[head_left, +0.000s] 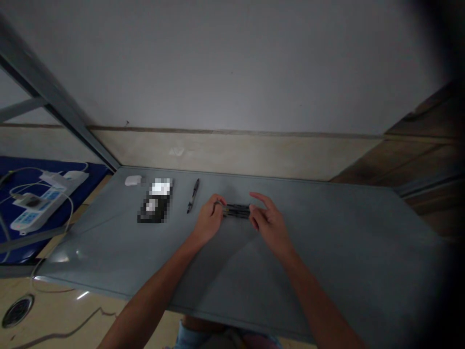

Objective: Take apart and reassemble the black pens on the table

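Between my two hands lies a small bundle of several dark pens [237,211], side by side and pointing left to right over the grey table. My left hand [210,218] is closed on their left ends, thumb and fingers hiding the tips. At the right ends my right hand [269,224] grips with the thumb and curled fingers, while its index finger stretches out past them. A single dark pen [193,195] rests apart on the table, left of my left hand.
The grey table [345,242] meets a wall at the back. On its left are a pixelated dark object [155,201] and a small white case [133,181]. Beyond a metal frame, a white power strip [49,201] with cables sits on a blue surface.
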Demonstrator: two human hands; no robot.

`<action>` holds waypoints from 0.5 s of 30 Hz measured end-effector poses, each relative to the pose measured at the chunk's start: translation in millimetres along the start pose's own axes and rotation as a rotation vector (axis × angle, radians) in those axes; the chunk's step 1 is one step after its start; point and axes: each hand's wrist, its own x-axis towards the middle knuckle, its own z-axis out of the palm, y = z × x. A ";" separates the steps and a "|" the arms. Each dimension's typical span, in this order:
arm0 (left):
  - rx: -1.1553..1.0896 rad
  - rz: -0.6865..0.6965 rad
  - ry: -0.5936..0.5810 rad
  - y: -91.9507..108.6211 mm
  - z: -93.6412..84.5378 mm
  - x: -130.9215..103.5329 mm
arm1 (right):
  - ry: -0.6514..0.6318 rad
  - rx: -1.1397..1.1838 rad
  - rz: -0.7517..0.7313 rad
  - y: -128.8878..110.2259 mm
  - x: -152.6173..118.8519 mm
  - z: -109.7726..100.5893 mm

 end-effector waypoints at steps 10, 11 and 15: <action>-0.047 -0.020 0.010 -2.2 -0.4 3.4 | -0.019 0.042 -0.032 4.9 2.7 -1.0; -0.034 -0.019 0.008 -2.1 -0.6 3.2 | -0.024 0.038 -0.020 4.0 2.1 -1.3; 0.010 -0.020 0.009 -0.6 -1.1 2.0 | -0.052 -0.021 0.044 -0.9 -0.6 -1.6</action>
